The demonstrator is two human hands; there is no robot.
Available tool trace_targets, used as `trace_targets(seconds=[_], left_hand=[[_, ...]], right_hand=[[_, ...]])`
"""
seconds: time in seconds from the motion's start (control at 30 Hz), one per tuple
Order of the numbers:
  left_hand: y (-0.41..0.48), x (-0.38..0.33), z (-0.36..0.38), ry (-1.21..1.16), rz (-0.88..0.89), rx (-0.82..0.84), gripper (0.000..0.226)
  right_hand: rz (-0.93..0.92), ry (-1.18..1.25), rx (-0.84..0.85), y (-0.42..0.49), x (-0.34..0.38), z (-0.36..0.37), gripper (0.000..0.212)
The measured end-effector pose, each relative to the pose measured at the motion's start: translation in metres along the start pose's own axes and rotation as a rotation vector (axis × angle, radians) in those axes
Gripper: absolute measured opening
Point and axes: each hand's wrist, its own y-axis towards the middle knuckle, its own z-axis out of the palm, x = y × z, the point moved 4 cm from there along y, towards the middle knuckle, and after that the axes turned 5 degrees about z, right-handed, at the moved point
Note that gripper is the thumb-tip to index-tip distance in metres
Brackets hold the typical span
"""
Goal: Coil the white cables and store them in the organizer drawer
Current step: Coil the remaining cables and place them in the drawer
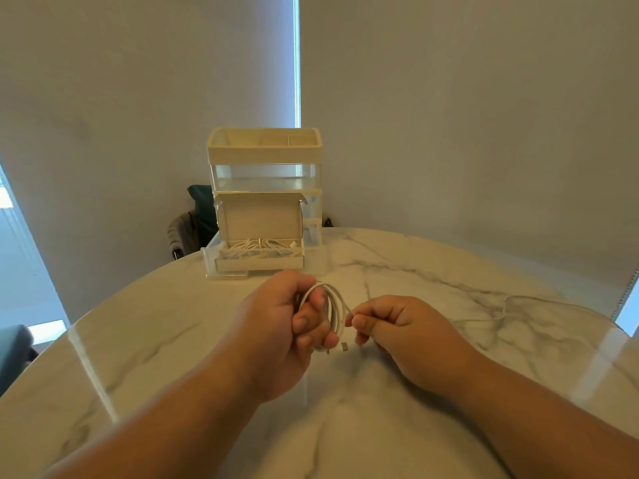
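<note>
The white cable is sitting as a small upright coil of several loops, held just above the table. The left hand is gripping the coil, fingers curled through and round the loops, so the coil is standing out of the right side of that grip. The right hand is pinching the loose tail between thumb and forefinger, just beside the coil on its right. The two hands are lying nearly touching. A plug end is hanging below the coil, between them.

The drawer is standing pulled open at the base of the organizer, straight ahead beyond the coil and slightly to its left. An open-lidded box is sitting in it, with other white cables lying inside.

Judgement: coiling is looking close to done, with only a short tail left. The left grip is carrying the coil and lying nearer the drawer, so the transfer is probably going forward from that hand. Risk: loops springing apart once the right pinch lets go.
</note>
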Motion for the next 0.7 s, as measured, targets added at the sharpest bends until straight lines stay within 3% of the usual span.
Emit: trace_targets(seconds=[0.1, 0.17, 0.23, 0.33, 0.4, 0.47, 0.57, 0.63, 0.7], left_hand=[[0.003, 0.002, -0.004, -0.005, -0.009, -0.010, 0.037], [0.005, 0.003, -0.006, -0.005, -0.009, -0.009, 0.037], [0.006, 0.004, -0.007, 0.003, -0.002, -0.017, 0.039], [0.006, 0.003, -0.009, 0.031, 0.017, -0.053, 0.041], [0.007, 0.001, -0.011, 0.033, 0.039, -0.081, 0.039], [0.008, 0.000, -0.013, 0.025, 0.064, -0.109, 0.036], [0.009, -0.004, -0.015, -0.065, 0.087, -0.125, 0.033], [0.008, -0.005, -0.014, -0.157, 0.076, -0.116, 0.030], [0.007, -0.005, -0.012, -0.190, 0.074, -0.111, 0.028]], right_hand=[[-0.031, 0.002, -0.113, -0.003, 0.002, -0.001, 0.016], [-0.110, 0.017, -0.199, -0.007, 0.009, -0.003, 0.031], [-0.260, -0.080, -0.316, -0.015, 0.021, -0.008, 0.039], [-0.527, -0.297, -0.538, -0.031, 0.043, -0.018, 0.027], [-0.689, -0.308, -0.500, -0.040, 0.058, -0.014, 0.012], [-0.738, -0.310, -0.350, -0.044, 0.064, -0.003, 0.015], [-0.379, -0.233, -0.118, -0.030, 0.042, 0.013, 0.013], [-0.023, 0.114, -0.027, -0.021, 0.020, 0.019, 0.014], [0.168, 0.383, 0.056, -0.015, 0.007, 0.027, 0.014]])
